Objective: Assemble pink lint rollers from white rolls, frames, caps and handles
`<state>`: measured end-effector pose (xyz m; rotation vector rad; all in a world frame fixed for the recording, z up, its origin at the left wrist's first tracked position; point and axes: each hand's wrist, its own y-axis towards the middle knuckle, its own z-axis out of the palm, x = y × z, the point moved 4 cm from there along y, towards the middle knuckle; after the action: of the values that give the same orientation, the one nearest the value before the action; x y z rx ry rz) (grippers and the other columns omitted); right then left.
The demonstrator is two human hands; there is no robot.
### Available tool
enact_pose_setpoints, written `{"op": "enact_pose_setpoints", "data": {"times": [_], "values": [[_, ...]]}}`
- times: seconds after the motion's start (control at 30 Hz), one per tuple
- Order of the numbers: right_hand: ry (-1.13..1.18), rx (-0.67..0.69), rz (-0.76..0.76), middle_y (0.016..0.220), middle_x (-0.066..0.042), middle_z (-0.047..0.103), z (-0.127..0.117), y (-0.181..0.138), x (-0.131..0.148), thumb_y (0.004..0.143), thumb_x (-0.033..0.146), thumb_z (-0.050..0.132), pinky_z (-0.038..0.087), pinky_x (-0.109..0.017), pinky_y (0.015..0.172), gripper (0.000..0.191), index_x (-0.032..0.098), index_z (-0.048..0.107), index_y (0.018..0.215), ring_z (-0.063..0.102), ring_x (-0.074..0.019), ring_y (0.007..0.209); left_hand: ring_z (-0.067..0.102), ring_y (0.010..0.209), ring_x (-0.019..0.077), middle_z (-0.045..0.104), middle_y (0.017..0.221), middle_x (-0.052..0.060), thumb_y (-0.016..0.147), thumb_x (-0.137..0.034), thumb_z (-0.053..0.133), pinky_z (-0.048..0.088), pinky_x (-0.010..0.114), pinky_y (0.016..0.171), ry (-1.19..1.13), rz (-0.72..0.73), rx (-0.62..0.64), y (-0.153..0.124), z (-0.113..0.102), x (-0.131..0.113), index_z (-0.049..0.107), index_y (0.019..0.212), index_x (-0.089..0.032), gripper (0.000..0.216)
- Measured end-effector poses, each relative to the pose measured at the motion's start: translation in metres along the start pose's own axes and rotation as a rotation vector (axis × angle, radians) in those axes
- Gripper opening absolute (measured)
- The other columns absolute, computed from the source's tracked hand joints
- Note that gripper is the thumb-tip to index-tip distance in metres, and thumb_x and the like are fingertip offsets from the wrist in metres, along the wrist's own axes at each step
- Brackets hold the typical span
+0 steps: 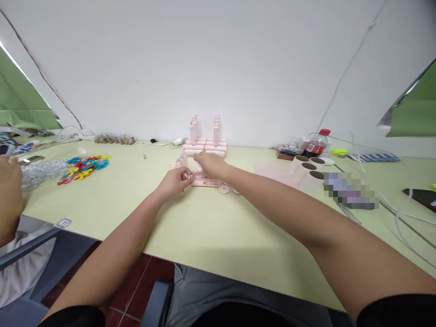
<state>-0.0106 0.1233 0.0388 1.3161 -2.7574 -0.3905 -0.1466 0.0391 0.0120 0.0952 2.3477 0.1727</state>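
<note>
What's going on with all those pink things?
Someone sitting at the table is handling a pink tray. The left hand is at its left end and the right hand reaches over it; what exactly they grip is too small to tell. A pink disc lies beside the tray. Behind are pink blocks and upright pink tubes, near the wall. A co-worker's hand shows at the left edge.

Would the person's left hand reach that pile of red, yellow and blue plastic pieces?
Probably yes: between the left hand and the pile lies only pale yellow-green tabletop. The hand seems busy with a small shiny piece, though.
</note>
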Motion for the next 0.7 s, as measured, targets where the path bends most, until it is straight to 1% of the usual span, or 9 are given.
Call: {"op": "enact_pose_setpoints", "data": {"times": [0.1, 0.2, 0.27, 0.37, 0.53, 0.63, 0.7], "values": [[0.061, 0.076, -0.049, 0.106, -0.012, 0.063, 0.006, -0.004, 0.007, 0.08, 0.029, 0.066, 0.035, -0.027, 0.058, 0.033, 0.018, 0.054, 0.109, 0.061, -0.0241, 0.083, 0.055, 0.051, 0.0126, 0.058, 0.065, -0.003, 0.077, -0.037, 0.059, 0.043, 0.025, 0.052, 0.037, 0.014, -0.01, 0.002, 0.001, 0.001, 0.061, 0.088, -0.02, 0.02], [0.139, 0.117, -0.066, 0.106, -0.012, 0.061, 0.01, -0.011, 0.013, 0.082, 0.038, 0.063, 0.036, -0.027, 0.059, 0.031, 0.018, 0.056, 0.105, 0.061, -0.0238, 0.083, 0.057, 0.055, 0.0135, 0.06, 0.068, -0.002, 0.077, -0.033, 0.058, 0.043, 0.025, 0.056, 0.131, 0.037, -0.053, 0.005, 0.001, 0.002, 0.061, 0.086, -0.021, 0.016], [0.172, 0.125, -0.078, 0.105, -0.012, 0.06, 0.011, -0.016, 0.017, 0.085, 0.039, 0.06, 0.038, -0.028, 0.061, 0.029, 0.018, 0.058, 0.104, 0.061, -0.0244, 0.084, 0.058, 0.057, 0.0142, 0.062, 0.07, -0.001, 0.078, -0.032, 0.057, 0.043, 0.026, 0.058, 0.178, 0.042, -0.073, 0.006, 0.001, 0.003, 0.06, 0.086, -0.021, 0.014], [0.202, 0.123, -0.079, 0.109, -0.014, 0.06, 0.012, -0.02, 0.021, 0.084, 0.031, 0.059, 0.041, -0.03, 0.066, 0.031, 0.017, 0.056, 0.111, 0.061, -0.0264, 0.09, 0.059, 0.059, 0.0148, 0.062, 0.07, -0.001, 0.078, -0.031, 0.056, 0.043, 0.026, 0.059, 0.204, 0.051, -0.073, 0.007, 0.002, 0.004, 0.059, 0.085, -0.022, 0.012], [0.295, 0.099, -0.046, 0.119, -0.014, 0.062, 0.008, -0.024, 0.018, 0.079, 0.014, 0.057, 0.045, -0.031, 0.076, 0.049, 0.016, 0.049, 0.127, 0.06, -0.0282, 0.102, 0.059, 0.059, 0.0149, 0.063, 0.07, -0.002, 0.078, -0.031, 0.056, 0.043, 0.026, 0.06, 0.201, 0.061, -0.069, 0.007, 0.003, 0.006, 0.06, 0.089, -0.022, 0.015], [0.377, 0.118, -0.014, 0.129, -0.014, 0.06, 0.001, -0.026, 0.014, 0.077, 0.008, 0.056, 0.046, -0.033, 0.082, 0.06, 0.016, 0.044, 0.135, 0.059, -0.0287, 0.11, 0.059, 0.06, 0.0154, 0.063, 0.072, -0.001, 0.078, -0.033, 0.057, 0.043, 0.027, 0.06, 0.211, 0.053, -0.064, 0.006, 0.002, 0.005, 0.06, 0.091, -0.022, 0.018], [0.426, 0.098, 0.011, 0.137, -0.014, 0.055, -0.009, -0.027, 0.009, 0.074, 0.005, 0.055, 0.046, -0.035, 0.088, 0.065, 0.017, 0.043, 0.137, 0.057, -0.0284, 0.115, 0.059, 0.062, 0.0161, 0.064, 0.073, -0.001, 0.078, -0.036, 0.058, 0.042, 0.027, 0.06, 0.224, 0.055, -0.067, 0.004, 0.001, 0.003, 0.061, 0.093, -0.022, 0.021]]}}
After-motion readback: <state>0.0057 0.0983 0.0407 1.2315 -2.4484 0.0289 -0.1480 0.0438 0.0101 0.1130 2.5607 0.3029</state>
